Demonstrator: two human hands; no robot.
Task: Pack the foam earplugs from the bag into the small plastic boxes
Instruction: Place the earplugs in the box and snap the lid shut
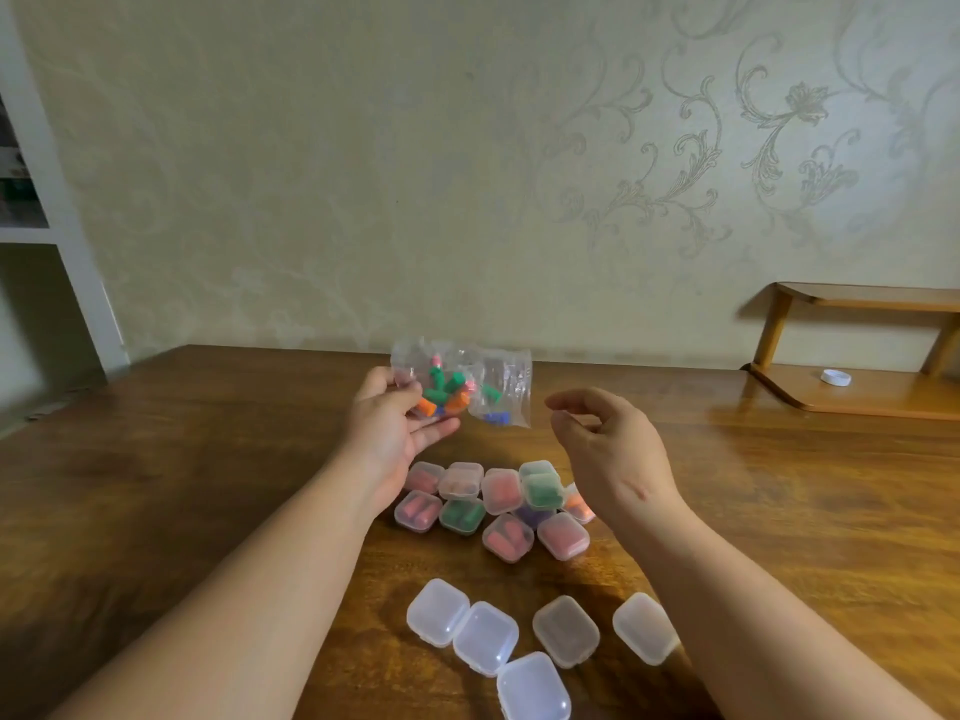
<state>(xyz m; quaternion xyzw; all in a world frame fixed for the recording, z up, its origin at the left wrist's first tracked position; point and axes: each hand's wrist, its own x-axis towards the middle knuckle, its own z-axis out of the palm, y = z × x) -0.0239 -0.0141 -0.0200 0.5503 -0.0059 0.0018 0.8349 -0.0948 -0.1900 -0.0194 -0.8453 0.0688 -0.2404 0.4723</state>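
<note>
Nearest on the bench (156, 459), a loose cluster of empty boxes (565, 630) is laid out; whether their lids are latched cannot be told. Just beyond, between the forearms, filled boxes (501, 491) are huddled, touching and partly stacked, with pink, green, orange and purple foam showing through. Farther out and raised off the bench, the bag (498, 387) is held by the left hand (395, 423): its fingers (441, 426) are laid nearly straight beneath the plastic while the thumb is curled against the bag's left edge. The earplugs (441, 392) left to pack are bunched at the bag's left end, over the palm, with a few blue ones low at its right end. To the right, the right hand (608, 444) is held apart from the bag, its fingers (566, 402) loosely curled around nothing, thumb and forefinger narrowly parted. The step in hand is judged to be the drawing of plugs from the bag; it would be done best with the mouth steadied open by the left hand, a matching pair pinched lightly so the foam is not crushed, and an empty box brought near beforehand. Far right, a wooden shelf (872, 296) carrying a white cap (835, 377) is set against the wall.
</note>
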